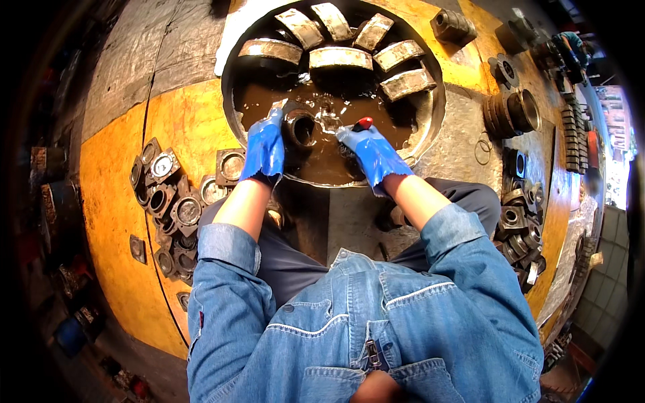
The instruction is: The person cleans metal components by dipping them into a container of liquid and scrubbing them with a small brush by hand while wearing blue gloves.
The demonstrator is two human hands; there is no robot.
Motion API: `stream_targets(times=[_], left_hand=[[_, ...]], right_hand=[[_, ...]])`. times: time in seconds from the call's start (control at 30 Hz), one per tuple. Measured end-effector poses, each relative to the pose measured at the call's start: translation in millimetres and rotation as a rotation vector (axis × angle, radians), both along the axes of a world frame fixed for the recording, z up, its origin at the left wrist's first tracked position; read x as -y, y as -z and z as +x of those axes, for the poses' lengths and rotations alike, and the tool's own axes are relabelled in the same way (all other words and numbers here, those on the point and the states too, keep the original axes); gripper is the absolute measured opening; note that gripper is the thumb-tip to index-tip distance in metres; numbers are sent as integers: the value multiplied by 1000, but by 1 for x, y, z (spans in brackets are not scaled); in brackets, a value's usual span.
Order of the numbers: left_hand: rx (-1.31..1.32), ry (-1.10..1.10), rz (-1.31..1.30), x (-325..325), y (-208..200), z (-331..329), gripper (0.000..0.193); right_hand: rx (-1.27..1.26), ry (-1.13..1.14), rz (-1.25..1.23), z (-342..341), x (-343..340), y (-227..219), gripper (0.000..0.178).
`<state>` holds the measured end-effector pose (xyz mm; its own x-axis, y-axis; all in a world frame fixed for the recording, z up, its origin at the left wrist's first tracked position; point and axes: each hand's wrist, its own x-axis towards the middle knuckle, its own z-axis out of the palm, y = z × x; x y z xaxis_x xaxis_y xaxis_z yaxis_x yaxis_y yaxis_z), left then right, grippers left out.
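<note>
A blue denim jacket (376,302) fills the near side; beyond it stands a round metal basin (424,122) of murky brown liquid (252,97). Into it reach the right hand (368,149) and left hand (267,144), in blue rubber gloves. Curved pale metal blocks (340,58) line the far wall. The dark hollow cylindrical metal part (291,129) lies just right of the left grip, which is clamped on its side. The right grip is closed around a red-ended tool (363,124). Any marking on the sleeve's small dark-red tab (201,321) is unreadable.
</note>
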<state>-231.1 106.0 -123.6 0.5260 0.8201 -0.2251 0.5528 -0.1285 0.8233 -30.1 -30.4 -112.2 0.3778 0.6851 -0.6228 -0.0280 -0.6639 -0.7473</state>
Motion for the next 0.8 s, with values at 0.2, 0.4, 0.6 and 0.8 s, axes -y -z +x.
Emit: stream_targets(times=[0.2, 0.4, 0.6, 0.8], left_hand=[[11, 40, 421, 1, 15, -6, 44], [-27, -12, -10, 1, -12, -8, 39], [-154, -48, 45, 1, -6, -3, 45], [-304, 20, 345, 10, -8, -13, 52]], right_hand=[[-137, -213, -69, 16, 0, -9, 38], [24, 74, 357, 4, -48, -26, 51], [-84, -55, 484, -14, -86, 40, 14], [576, -388, 886, -46, -45, 17, 16]])
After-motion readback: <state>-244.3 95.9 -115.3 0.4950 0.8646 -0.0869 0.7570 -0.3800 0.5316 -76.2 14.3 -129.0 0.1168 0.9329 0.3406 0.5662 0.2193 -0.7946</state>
